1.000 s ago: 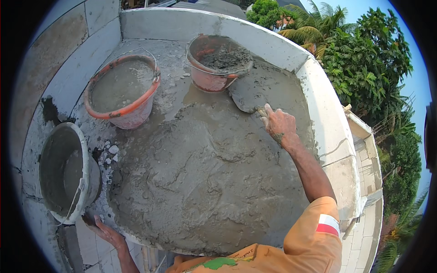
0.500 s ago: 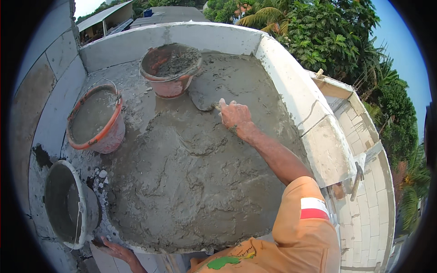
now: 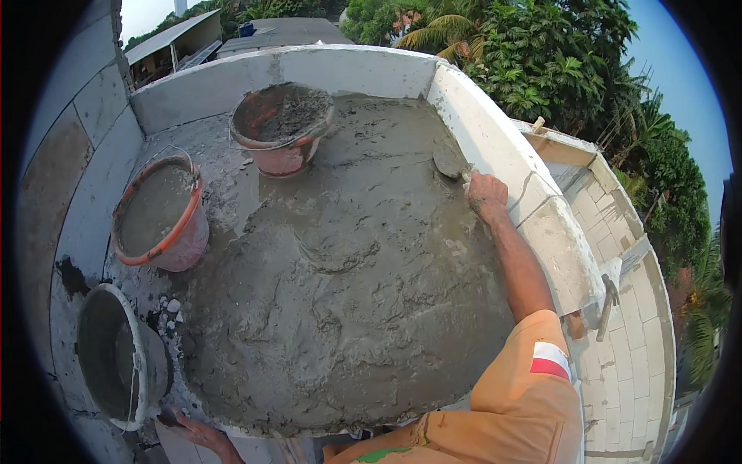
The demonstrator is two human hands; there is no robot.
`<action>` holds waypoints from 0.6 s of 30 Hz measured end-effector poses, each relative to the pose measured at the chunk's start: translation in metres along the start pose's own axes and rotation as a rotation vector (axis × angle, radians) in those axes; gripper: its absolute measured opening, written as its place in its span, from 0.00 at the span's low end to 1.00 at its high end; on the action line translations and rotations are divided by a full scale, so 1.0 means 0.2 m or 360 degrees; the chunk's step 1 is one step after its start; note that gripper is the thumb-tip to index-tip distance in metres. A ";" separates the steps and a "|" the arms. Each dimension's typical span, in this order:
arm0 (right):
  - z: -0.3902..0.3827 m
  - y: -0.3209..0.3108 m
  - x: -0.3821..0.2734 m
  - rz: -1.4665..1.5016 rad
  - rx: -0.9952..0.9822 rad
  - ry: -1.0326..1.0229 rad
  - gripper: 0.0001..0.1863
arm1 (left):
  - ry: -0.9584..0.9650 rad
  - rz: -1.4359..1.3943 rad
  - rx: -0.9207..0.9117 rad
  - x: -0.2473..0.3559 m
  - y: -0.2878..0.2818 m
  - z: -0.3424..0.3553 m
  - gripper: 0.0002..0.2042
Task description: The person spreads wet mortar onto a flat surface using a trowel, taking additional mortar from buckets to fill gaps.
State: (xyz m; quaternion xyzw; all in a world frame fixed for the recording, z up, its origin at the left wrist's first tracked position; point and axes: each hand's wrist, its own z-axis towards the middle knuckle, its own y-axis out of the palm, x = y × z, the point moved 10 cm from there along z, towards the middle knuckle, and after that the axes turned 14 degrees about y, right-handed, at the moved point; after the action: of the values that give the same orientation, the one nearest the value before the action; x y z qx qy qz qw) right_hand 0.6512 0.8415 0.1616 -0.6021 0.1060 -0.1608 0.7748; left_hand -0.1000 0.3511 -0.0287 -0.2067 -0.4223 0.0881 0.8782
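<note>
My right hand (image 3: 487, 193) grips the handle of a mortar-covered trowel, its blade (image 3: 450, 162) lying on wet grey mortar (image 3: 340, 309) beside the right-hand parapet. At the lower left, my left hand (image 3: 195, 433) is partly seen at the slab edge, below a grey bucket (image 3: 154, 363), fingers extended and grimed with mortar. Further back stand two orange-rimmed buckets: one (image 3: 182, 243) holds grey slurry; the other (image 3: 282, 155), at the back, holds lumpy mortar.
Low white block walls (image 3: 495, 139) border the slab, with a taller panelled wall (image 3: 69, 162) at left. Outside on the right is a lower block structure (image 3: 626, 356). Roofs (image 3: 270, 39) and trees (image 3: 541, 54) lie beyond; loose rubble sits near the buckets.
The trowel in my right hand has swept rightward across the mortar to the parapet. The view has shifted, bringing more rooftops at the back and more of the lower structure into sight.
</note>
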 end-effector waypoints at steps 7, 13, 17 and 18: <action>0.24 -0.03 -0.06 -0.0174 0.0289 0.0115 0.13 | -0.0018 0.0015 -0.0187 -0.06 0.04 0.01 0.29; 0.24 0.08 -0.07 -0.0487 0.0089 0.0022 0.12 | 0.0007 0.0066 -0.0224 -0.06 0.01 -0.01 0.30; -0.03 0.02 0.14 -0.0610 -0.0011 -0.0030 0.11 | 0.0017 0.0015 -0.0341 -0.01 0.03 -0.06 0.31; -0.11 0.01 0.19 -0.0647 -0.0001 -0.0030 0.11 | 0.0100 0.0006 -0.0357 -0.01 0.02 -0.07 0.31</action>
State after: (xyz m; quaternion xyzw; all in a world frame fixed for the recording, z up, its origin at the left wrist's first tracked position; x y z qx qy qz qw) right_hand 0.6794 0.8075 0.1545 -0.6127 -0.0249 -0.3084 0.7272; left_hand -0.0899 0.3496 -0.0400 -0.3071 -0.4015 0.0354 0.8621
